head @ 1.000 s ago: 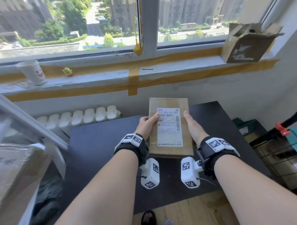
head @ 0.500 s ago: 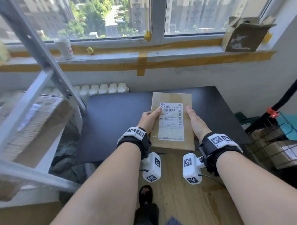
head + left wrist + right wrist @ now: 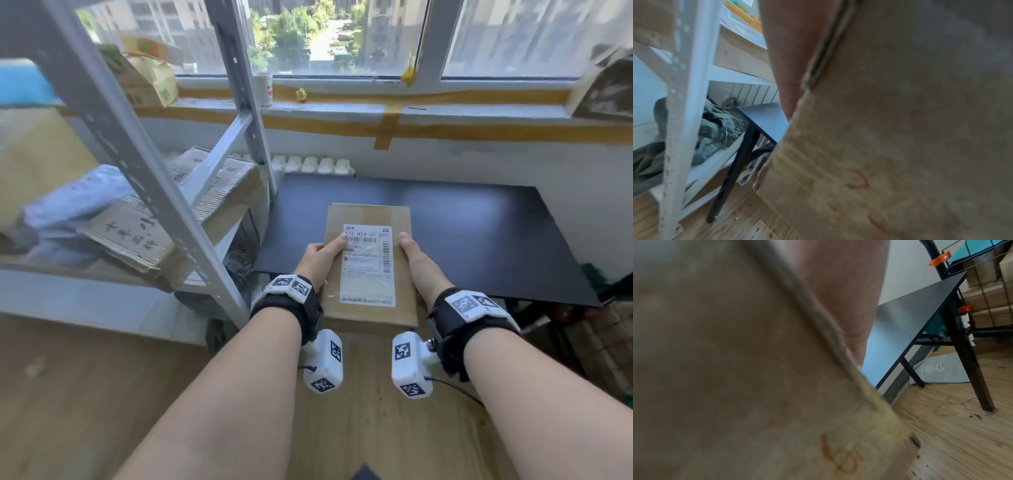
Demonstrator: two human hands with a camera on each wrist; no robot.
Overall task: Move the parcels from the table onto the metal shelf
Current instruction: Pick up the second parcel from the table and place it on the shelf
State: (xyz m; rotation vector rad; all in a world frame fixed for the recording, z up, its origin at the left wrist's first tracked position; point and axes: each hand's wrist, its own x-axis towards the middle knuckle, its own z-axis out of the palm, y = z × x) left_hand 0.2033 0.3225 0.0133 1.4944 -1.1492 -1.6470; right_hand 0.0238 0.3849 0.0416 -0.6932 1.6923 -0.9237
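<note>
A flat brown cardboard parcel (image 3: 370, 212) with a white shipping label is held level above the near edge of the black table (image 3: 479, 233). My left hand (image 3: 320, 258) grips its left side with the thumb on top. My right hand (image 3: 418, 260) grips its right side the same way. Both wrist views are mostly filled by the parcel's underside (image 3: 900, 129) (image 3: 725, 361), with a finger (image 3: 785, 56) (image 3: 844, 288) along its edge. The white metal shelf (image 3: 144, 171) stands to the left and holds several cardboard boxes (image 3: 219, 185).
A shelf upright (image 3: 239, 85) stands close to the table's left edge. A paper cup (image 3: 263, 89) and a torn box (image 3: 606, 85) sit on the windowsill. A wire rack (image 3: 986, 293) with boxes is right of the table. A grey mailer bag (image 3: 937, 371) lies on the wooden floor.
The view has swung left and back, bringing the metal shelf into sight. The parcel has come off the table toward its near edge, still held by both hands.
</note>
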